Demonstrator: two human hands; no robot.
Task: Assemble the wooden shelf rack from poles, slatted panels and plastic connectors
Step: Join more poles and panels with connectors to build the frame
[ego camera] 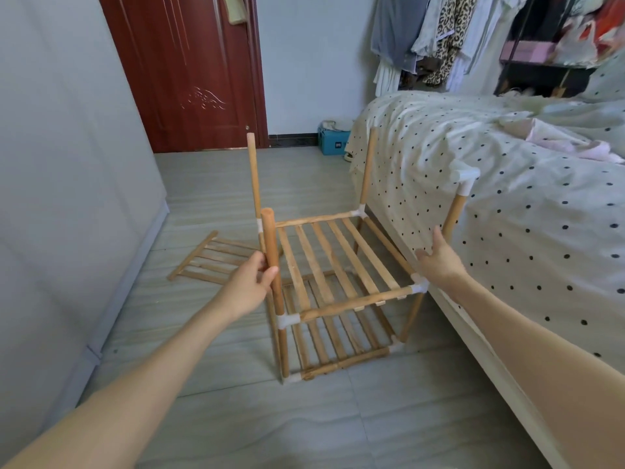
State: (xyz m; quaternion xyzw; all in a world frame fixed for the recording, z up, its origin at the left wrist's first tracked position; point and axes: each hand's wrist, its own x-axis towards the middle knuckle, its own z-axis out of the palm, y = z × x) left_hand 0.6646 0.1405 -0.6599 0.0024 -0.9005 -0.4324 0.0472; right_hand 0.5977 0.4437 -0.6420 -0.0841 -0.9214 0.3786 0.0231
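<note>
A two-tier wooden rack [338,262] stands on the floor beside the bed, its slatted panels joined by white plastic connectors [288,320]. Upright poles rise from each corner. My left hand [252,282] grips the near-left pole [272,252] about halfway up. My right hand [439,258] is at the near-right pole [453,211], fingers straight along it. That pole carries a white connector [468,179] on its top. A loose slatted panel [211,258] lies flat on the floor to the left.
The bed [507,198] with a dotted cover presses close on the right of the rack. A grey wall runs along the left, a red door [189,69] at the back, a blue box [333,142] by the bed's foot. Clothes hang at the top right.
</note>
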